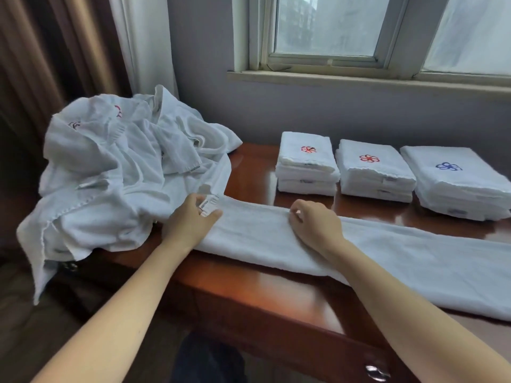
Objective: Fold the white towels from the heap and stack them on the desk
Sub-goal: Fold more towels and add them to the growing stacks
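Note:
A long white towel, folded lengthwise into a strip, lies across the reddish wooden desk. My left hand pinches the strip's left end, where a small label shows. My right hand rests on the strip a little to the right, its fingers curled at the far edge. A heap of crumpled white towels covers the desk's left end and hangs over its edge. Three stacks of folded towels stand at the back: two with red emblems and one with a blue emblem.
A grey wall and a window sill run behind the desk. Brown and white curtains hang at the left. A drawer knob shows on the desk's front at the bottom right.

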### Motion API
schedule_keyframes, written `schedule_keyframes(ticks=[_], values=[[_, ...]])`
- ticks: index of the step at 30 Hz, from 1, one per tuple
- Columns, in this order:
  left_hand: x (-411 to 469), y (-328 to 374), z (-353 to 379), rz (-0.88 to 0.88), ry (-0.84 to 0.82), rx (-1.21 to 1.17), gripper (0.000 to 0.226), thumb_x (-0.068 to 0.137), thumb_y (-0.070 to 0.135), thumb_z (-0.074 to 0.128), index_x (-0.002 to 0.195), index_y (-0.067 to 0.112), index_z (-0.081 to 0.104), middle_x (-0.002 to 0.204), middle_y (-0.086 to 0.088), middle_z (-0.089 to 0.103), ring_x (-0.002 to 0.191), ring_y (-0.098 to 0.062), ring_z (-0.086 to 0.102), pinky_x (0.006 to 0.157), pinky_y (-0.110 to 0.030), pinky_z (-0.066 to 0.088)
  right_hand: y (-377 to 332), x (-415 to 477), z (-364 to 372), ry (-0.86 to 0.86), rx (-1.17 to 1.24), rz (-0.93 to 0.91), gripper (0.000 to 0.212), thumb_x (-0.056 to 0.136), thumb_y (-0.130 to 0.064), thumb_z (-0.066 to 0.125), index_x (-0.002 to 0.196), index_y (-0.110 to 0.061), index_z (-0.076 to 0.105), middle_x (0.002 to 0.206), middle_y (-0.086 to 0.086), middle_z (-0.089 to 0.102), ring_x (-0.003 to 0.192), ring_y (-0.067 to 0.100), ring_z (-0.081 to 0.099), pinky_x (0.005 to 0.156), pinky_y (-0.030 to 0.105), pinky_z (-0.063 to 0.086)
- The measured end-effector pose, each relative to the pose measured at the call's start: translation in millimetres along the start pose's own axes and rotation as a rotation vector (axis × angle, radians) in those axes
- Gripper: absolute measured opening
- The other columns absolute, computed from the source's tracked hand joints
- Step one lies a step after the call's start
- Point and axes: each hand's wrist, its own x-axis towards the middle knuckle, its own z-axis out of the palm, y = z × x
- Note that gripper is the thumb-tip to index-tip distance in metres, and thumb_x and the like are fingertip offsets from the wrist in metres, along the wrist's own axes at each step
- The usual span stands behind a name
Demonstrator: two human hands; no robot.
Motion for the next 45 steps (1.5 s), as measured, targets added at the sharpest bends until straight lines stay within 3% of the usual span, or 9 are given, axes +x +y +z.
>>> schedule_keyframes(ticks=[6, 11, 16, 19, 24, 27, 30, 35, 45], values=[[-15.3, 1.7, 2.7, 0.128, 0.022, 0.213, 0.051, 0.092, 0.038, 0.059, 0.137, 0.023, 0.04, 0.13, -0.006, 0.061, 0.116, -0.033, 0.057, 0.087, -0.04, 0.045, -33.9, 1.5, 10.6, -0.011, -0.047, -0.012, 0.023, 0.096, -0.032, 0.045, 0.105, -0.021, 0.062, 0.096, -0.002, 0.057, 0.096, 0.024, 0.052, 0.073, 0.033, 0.029], [-15.0, -11.3, -17.0, 0.231, 0.174, 0.068, 0.04, 0.098, 0.026, 0.054, 0.136, 0.03, 0.041, 0.134, -0.005, 0.058, 0.111, -0.032, 0.06, 0.078, -0.034, 0.04, -33.9, 1.4, 9.0, 0.047, -0.035, -0.004, 0.021, 0.095, -0.031, 0.044, 0.096, -0.023, 0.063, 0.092, -0.005, 0.065, 0.093, 0.023, 0.056, 0.075, 0.034, 0.028], [-6.9, -23.5, -39.0, 0.146, 0.151, 0.459, 0.053, 0.094, 0.009, 0.046, 0.143, 0.026, 0.039, 0.139, -0.009, 0.045, 0.107, -0.038, 0.058, 0.083, -0.046, 0.046, -20.5, -7.5, 8.4, -0.002, -0.068, -0.011, 0.025, 0.097, -0.039, 0.044, 0.105, -0.026, 0.065, 0.097, -0.005, 0.062, 0.099, 0.022, 0.054, 0.084, 0.035, 0.035], [-18.5, -9.5, -28.8, 0.25, 0.201, 0.454, 0.061, 0.084, -0.004, 0.048, 0.141, 0.019, 0.047, 0.138, -0.009, 0.044, 0.12, -0.033, 0.047, 0.095, -0.048, 0.042, -24.7, -9.2, 7.6, 0.029, -0.037, -0.037, 0.028, 0.097, -0.037, 0.045, 0.115, -0.026, 0.063, 0.103, -0.004, 0.061, 0.103, 0.021, 0.053, 0.089, 0.035, 0.035], [-36.6, 25.1, 11.1, 0.484, -0.005, 0.153, 0.034, 0.097, 0.022, 0.053, 0.13, 0.022, 0.06, 0.135, 0.002, 0.057, 0.128, -0.021, 0.047, 0.103, -0.037, 0.037, -34.3, -12.5, 11.3, -0.081, 0.044, -0.08, 0.031, 0.098, -0.029, 0.042, 0.119, -0.02, 0.063, 0.119, -0.001, 0.062, 0.112, 0.023, 0.055, 0.103, 0.038, 0.033], [-41.6, 32.5, 38.3, 0.401, -0.254, 0.368, 0.05, 0.102, 0.046, 0.033, 0.15, 0.03, 0.036, 0.16, 0.001, 0.027, 0.148, -0.016, 0.019, 0.119, -0.037, 0.013, -30.1, -16.0, 14.5, -0.24, 0.047, -0.107, 0.042, 0.102, -0.036, 0.035, 0.138, -0.02, 0.05, 0.149, -0.002, 0.044, 0.141, 0.017, 0.035, 0.118, 0.041, 0.014], [-40.0, 32.4, 44.0, 0.346, -0.344, 0.573, 0.062, 0.099, 0.058, 0.021, 0.156, 0.034, 0.013, 0.166, 0.002, 0.003, 0.152, -0.015, -0.001, 0.121, -0.045, -0.003, -18.7, -19.0, 11.2, -0.333, 0.008, -0.124, 0.054, 0.103, -0.045, 0.029, 0.153, -0.025, 0.029, 0.163, -0.005, 0.021, 0.15, 0.01, 0.012, 0.122, 0.035, 0.003], [-42.8, 64.9, 45.5, 0.31, -0.351, 0.607, 0.061, 0.1, 0.054, 0.024, 0.151, 0.022, 0.033, 0.162, -0.007, 0.019, 0.15, -0.023, 0.013, 0.121, -0.051, 0.008, 7.3, -37.1, -10.8, -0.328, -0.059, -0.041, 0.052, 0.102, -0.046, 0.029, 0.145, -0.018, 0.035, 0.155, 0.003, 0.031, 0.146, 0.017, 0.019, 0.118, 0.037, 0.009], [-107.1, 173.5, 127.5, 0.793, -0.454, 0.401, 0.052, 0.103, 0.044, 0.032, 0.149, 0.019, 0.036, 0.161, -0.003, 0.023, 0.15, -0.022, 0.012, 0.12, -0.039, 0.013, 112.5, -104.4, -77.1, -0.291, -0.17, 0.257, 0.053, 0.104, -0.043, 0.025, 0.152, -0.021, 0.025, 0.162, -0.001, 0.019, 0.15, 0.015, 0.01, 0.121, 0.047, 0.003]])
